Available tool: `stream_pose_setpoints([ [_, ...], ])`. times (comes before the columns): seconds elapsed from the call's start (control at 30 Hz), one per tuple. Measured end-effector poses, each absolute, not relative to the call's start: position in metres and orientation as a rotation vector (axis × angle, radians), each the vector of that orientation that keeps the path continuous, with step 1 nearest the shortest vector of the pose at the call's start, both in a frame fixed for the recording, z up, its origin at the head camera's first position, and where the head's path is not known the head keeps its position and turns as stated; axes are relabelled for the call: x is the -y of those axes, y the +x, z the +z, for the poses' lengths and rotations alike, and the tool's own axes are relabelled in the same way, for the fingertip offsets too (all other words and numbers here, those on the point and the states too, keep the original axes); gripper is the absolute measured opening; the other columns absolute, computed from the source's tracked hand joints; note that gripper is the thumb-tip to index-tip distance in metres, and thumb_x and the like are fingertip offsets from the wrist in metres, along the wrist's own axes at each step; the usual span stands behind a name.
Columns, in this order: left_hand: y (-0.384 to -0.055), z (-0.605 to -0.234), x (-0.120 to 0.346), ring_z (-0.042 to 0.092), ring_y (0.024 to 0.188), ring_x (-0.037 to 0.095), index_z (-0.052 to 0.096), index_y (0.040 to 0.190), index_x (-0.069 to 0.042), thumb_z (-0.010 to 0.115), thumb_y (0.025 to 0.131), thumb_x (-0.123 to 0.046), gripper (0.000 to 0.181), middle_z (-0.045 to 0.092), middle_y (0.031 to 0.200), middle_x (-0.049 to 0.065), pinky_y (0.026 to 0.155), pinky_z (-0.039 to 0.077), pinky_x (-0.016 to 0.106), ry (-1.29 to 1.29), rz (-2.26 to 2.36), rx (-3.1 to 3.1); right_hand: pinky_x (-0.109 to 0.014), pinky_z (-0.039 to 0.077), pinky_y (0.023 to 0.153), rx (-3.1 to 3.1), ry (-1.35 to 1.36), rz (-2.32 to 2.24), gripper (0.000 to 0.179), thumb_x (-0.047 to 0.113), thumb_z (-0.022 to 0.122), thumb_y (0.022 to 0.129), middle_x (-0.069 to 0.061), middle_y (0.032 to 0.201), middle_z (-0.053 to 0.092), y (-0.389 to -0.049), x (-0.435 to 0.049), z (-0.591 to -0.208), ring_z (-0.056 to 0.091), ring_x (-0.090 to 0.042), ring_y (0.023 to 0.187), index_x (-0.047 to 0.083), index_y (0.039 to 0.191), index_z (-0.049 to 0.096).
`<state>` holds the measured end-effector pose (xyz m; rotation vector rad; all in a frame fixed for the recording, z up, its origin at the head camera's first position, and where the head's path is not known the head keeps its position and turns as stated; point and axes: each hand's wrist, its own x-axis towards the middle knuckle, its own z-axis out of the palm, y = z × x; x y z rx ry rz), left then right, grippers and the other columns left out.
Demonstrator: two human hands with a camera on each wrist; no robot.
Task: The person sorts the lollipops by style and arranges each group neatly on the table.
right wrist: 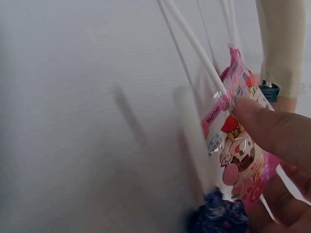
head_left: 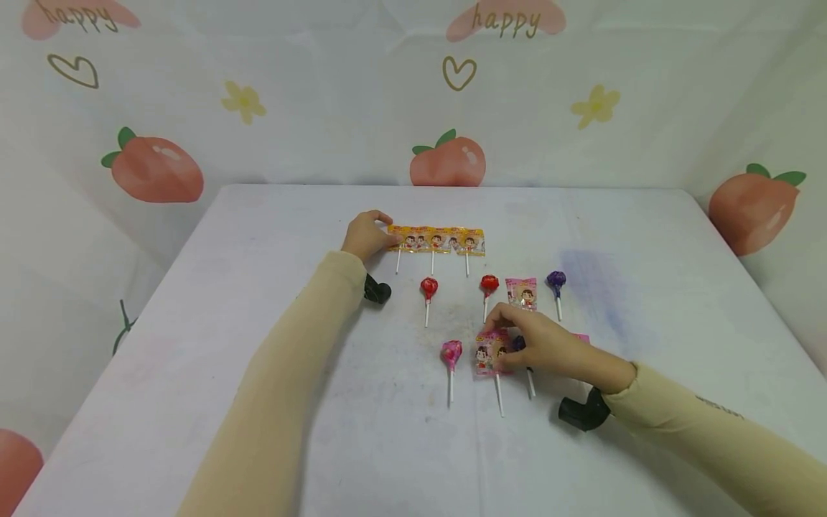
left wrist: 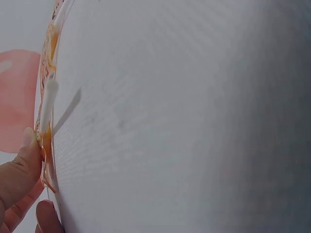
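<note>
Yellow printed packets (head_left: 437,240): three, side by side in a row at the far part of the white desk (head_left: 362,445); one white stick out of each. Left hand (head_left: 367,235) at the row's left end, grip clamped on the end packet, thumb against the wrapper.

Middle row, left to right: two red lollipops (head_left: 429,286), one flat pink sachet (head_left: 522,293), one purple lollipop (head_left: 556,279).

Nearest row: one round pink lollipop (head_left: 451,352), then a pink packet (head_left: 484,355) pinched between thumb and fingers of the right hand (head_left: 549,348), its stick pointing toward the person. Second purple lollipop (right wrist: 218,216) just beside it. Pink edge (head_left: 583,337) shows behind the right hand, the rest hidden.

Containers: wrappers only. Sticks mark lollipops inside the yellow packets and the pinched pink one; sachet contents cannot be told.
</note>
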<state>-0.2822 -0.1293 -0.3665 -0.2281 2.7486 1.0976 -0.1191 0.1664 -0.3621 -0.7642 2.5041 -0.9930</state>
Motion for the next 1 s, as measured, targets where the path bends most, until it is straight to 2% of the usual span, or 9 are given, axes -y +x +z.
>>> stream_pose_setpoints([
  [0.13,-0.28,-0.366,0.129,0.036,0.14,0.027,0.062,0.125,-0.012,0.076,0.085,-0.027,0.045,0.047,0.146,0.011,0.115,0.029,0.04,-0.222,1.104,-2.747,-0.046,0.047,0.098,-2.526,-0.802,-1.004,0.037,0.011,0.079,0.079,0.001,0.107,0.064,-0.119,-0.167,-0.359,0.06,-0.024,0.113,0.012,0.106,0.054],
  [0.33,-0.28,-0.366,0.129,0.034,0.141,0.026,0.061,0.125,-0.011,0.076,0.085,-0.026,0.046,0.046,0.147,0.01,0.116,0.027,0.039,-0.198,1.126,-2.741,-0.032,0.051,0.092,-2.483,-0.833,-1.109,0.038,0.016,0.08,0.078,0.003,0.102,0.062,-0.119,-0.171,-0.353,0.062,-0.017,0.104,0.012,0.106,0.054],
  [0.5,-0.281,-0.366,0.13,0.034,0.142,0.026,0.06,0.126,-0.011,0.076,0.085,-0.027,0.047,0.046,0.147,0.011,0.116,0.027,0.039,-0.188,1.104,-2.746,-0.027,0.053,0.088,-2.397,-0.788,-1.234,0.037,0.018,0.08,0.078,0.002,0.102,0.061,-0.119,-0.173,-0.349,0.062,-0.012,0.101,0.013,0.104,0.055],
  [0.73,-0.279,-0.365,0.13,0.035,0.141,0.027,0.06,0.126,-0.011,0.076,0.085,-0.027,0.047,0.046,0.147,0.011,0.116,0.028,0.04,-0.183,1.089,-2.754,-0.026,0.057,0.079,-2.382,-0.775,-1.355,0.036,0.014,0.081,0.077,-0.003,0.102,0.06,-0.12,-0.177,-0.338,0.063,-0.012,0.095,0.012,0.102,0.055],
  [1.0,-0.282,-0.367,0.131,0.034,0.141,0.027,0.061,0.126,-0.011,0.076,0.085,-0.028,0.047,0.045,0.147,0.011,0.116,0.028,0.04,-0.183,1.094,-2.756,-0.021,0.055,0.08,-2.413,-0.83,-1.482,0.034,0.001,0.072,0.084,-0.005,0.112,0.059,-0.124,-0.184,-0.311,0.061,-0.002,0.102,0.001,0.114,0.056],
])
